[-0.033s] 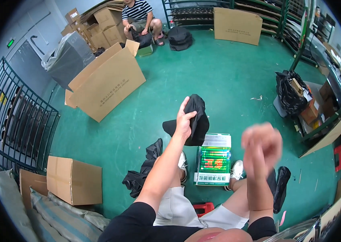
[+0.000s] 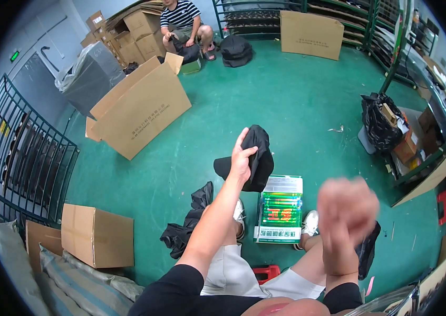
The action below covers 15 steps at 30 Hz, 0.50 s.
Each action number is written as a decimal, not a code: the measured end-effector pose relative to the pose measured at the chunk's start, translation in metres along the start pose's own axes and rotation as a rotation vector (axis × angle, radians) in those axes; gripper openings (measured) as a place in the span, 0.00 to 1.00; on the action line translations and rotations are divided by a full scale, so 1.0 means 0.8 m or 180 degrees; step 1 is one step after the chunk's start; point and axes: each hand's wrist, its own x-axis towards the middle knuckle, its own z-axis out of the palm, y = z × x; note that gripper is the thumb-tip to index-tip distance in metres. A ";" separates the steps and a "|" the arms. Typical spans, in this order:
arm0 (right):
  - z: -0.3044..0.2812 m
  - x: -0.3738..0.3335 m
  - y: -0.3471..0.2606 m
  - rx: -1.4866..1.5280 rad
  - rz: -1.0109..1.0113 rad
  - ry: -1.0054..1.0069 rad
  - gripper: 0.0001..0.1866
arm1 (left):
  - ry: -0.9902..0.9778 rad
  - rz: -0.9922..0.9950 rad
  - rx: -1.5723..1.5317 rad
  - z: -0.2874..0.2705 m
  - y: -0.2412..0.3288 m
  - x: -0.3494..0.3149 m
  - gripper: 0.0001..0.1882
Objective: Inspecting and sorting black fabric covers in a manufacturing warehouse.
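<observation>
Left hand holds a black cap up – right hand a blur

Nearest, the right hand (image 2: pixel 347 210) is raised and smeared, so its grip cannot be told. The left hand (image 2: pixel 241 160) clasps the black cap (image 2: pixel 259 158) above the green box (image 2: pixel 280 208) by the feet – nothing has shifted against the earlier picture. Farther off are a carton (image 2: pixel 138 105) and a seated person (image 2: pixel 181 21).

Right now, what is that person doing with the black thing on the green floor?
A seated person holds up a black cap in the left hand, above a green and white box lying on the green floor between their feet. The right hand is raised and blurred; whether it holds anything cannot be told. More black fabric lies by the left leg. Another person sits among cardboard boxes.
</observation>
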 end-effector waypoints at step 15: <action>0.050 -0.001 -0.059 0.1866 -0.1369 -0.0051 0.06 | -0.0023 -0.0211 -0.0158 -0.007 -0.014 0.015 0.39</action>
